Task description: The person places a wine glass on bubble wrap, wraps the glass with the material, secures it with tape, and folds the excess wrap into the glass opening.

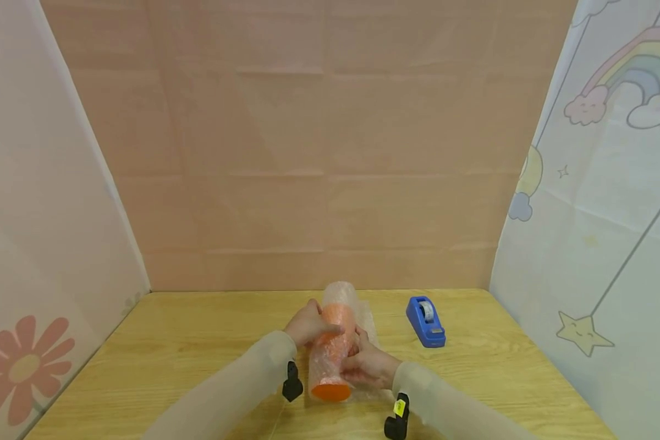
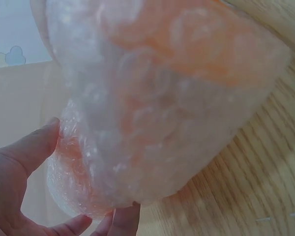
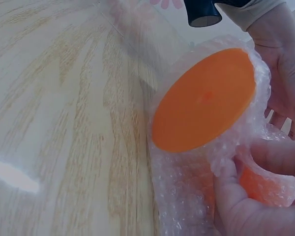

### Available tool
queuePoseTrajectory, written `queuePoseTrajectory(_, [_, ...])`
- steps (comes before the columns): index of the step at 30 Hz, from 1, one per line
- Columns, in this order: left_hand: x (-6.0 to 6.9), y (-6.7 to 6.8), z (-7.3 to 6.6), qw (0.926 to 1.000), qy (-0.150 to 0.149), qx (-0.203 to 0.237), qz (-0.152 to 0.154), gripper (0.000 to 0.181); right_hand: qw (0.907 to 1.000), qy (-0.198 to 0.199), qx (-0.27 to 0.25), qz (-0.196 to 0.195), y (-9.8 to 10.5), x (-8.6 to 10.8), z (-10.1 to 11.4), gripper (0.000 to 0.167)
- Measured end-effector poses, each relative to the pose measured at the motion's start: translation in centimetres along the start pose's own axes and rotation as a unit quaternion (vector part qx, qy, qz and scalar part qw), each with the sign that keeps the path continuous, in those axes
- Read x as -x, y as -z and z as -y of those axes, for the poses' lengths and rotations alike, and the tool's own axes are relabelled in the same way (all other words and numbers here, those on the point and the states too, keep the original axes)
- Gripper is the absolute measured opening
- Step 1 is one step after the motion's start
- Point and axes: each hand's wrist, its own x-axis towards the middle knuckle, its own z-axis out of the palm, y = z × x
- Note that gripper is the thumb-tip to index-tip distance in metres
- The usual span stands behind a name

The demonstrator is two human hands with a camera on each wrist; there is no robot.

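Note:
An orange object with a flat round end lies on the table, rolled in clear bubble wrap; its kind is hidden by the wrap. My left hand holds the far left part of the roll, thumb on one side and fingers curled round the other, as the left wrist view shows. On the near right side, my right hand pinches the bubble wrap between thumb and fingers, close to the orange end. A loose flap of wrap extends to the right of the roll.
A blue tape dispenser with a roll of tape stands on the wooden table, right of the bundle. Beyond the table is a brown backdrop, and patterned white panels flank both sides.

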Motion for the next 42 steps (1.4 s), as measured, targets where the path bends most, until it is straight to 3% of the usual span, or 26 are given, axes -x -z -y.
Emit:
queuePoseTrajectory(14, [-0.4, -0.3, 0.1, 1.0, -0.001, -0.008, -0.005, 0.066, 0.9996, 0.003, -0.001, 0.028, 0.4, 0.1, 0.3, 0.1])
queuePoseTrajectory(22, [-0.4, -0.4, 0.1, 0.9997, -0.001, -0.022, -0.008, 0.068, 0.9927, 0.018, 0.104, -0.058, -0.3, 0.3, 0.5, 0.101])
queuePoseTrajectory(42, [-0.4, -0.5, 0.3, 0.9998, -0.003, -0.019, -0.01, 0.069, 0.9983, -0.021, 0.03, -0.044, -0.9, 0.1, 0.4, 0.094])
